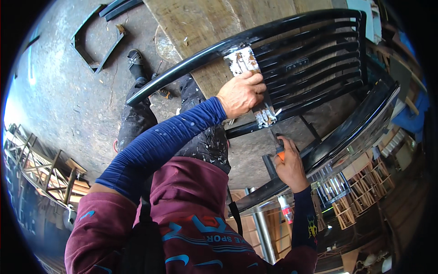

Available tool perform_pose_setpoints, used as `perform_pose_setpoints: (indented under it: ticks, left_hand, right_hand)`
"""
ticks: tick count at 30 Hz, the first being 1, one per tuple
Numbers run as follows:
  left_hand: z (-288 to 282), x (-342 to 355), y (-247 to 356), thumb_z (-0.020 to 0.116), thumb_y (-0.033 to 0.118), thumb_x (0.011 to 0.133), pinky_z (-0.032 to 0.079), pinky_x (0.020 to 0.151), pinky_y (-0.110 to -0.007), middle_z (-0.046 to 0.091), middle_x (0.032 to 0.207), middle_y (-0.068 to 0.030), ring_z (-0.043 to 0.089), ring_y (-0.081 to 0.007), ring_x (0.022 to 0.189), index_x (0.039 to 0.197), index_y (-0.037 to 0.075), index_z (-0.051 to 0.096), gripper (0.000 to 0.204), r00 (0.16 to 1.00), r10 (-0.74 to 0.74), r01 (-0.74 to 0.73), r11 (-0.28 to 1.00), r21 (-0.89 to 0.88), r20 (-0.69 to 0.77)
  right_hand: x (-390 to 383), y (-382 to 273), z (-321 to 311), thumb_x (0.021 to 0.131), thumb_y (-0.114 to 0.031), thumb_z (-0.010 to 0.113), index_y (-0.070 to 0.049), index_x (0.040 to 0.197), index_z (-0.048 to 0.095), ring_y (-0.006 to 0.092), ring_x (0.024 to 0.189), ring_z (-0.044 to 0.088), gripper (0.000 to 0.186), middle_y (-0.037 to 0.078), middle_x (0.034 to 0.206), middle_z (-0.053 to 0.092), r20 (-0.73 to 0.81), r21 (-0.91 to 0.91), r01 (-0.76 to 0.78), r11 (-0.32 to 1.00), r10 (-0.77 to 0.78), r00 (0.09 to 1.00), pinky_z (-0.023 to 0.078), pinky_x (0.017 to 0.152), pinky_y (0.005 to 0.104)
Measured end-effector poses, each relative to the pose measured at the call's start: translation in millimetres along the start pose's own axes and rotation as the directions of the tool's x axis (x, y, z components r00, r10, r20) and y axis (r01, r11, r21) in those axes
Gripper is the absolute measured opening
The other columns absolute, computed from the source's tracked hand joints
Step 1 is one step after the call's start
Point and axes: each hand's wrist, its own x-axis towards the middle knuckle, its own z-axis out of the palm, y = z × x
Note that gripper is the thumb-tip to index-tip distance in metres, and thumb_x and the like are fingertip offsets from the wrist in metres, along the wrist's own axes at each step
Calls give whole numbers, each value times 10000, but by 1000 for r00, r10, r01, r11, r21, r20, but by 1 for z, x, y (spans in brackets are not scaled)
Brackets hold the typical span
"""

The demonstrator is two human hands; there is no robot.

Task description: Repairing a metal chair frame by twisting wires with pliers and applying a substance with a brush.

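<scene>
A black tubular metal frame [315,35] with several curved slats rests on a wooden board. Across it runs a flat crosspiece [242,60], coated in flaking white and brown patches. My left hand [244,93] is closed over the middle of this crosspiece, thumb and fingers wrapped on its edges. Ragged white flakes stick up at its near end. Just below that end, my right hand [290,165] grips a scraper [280,154] with an orange-and-black handle. Its thin blade points up toward the crosspiece; whether it touches is hard to tell.
The wooden board [200,23] lies under the frame. To the right stands another curved black metal piece [346,132]. An angled metal bracket [84,50] lies on the concrete floor at the far left. Wooden racks [346,205] stand at the lower right.
</scene>
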Motion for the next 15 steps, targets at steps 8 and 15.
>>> perform_pose_setpoints:
  ticks: [8, 15]
  left_hand:
    - [-2, 16, 0, 600, 251, 783, 412, 927, -324, 612, 922, 9, 522, -198, 1048, 789, 156, 677, 122, 988, 79, -94, 990, 108, 132]
    - [-21, -26, 61, 743, 93, 675, 485, 793, -408, 619, 927, -100, 566, -300, 907, 1096, 45, 729, 424, 917, -399, 367, 852, -373, -10]
  right_hand:
    - [3, 13, -46, 815, -50, 592, 33, 1353, 498, 460, 1122, 604, 553, 284, 1231, 594, 122, -47, 55, 997, -49, 991, 468, 995, 481]
    - [1, -21, -73, 761, 105, 584, 38, 1410, 400, 453, 1223, 519, 678, 267, 1292, 509, 116, -255, 158, 954, -131, 984, 433, 1041, 474]
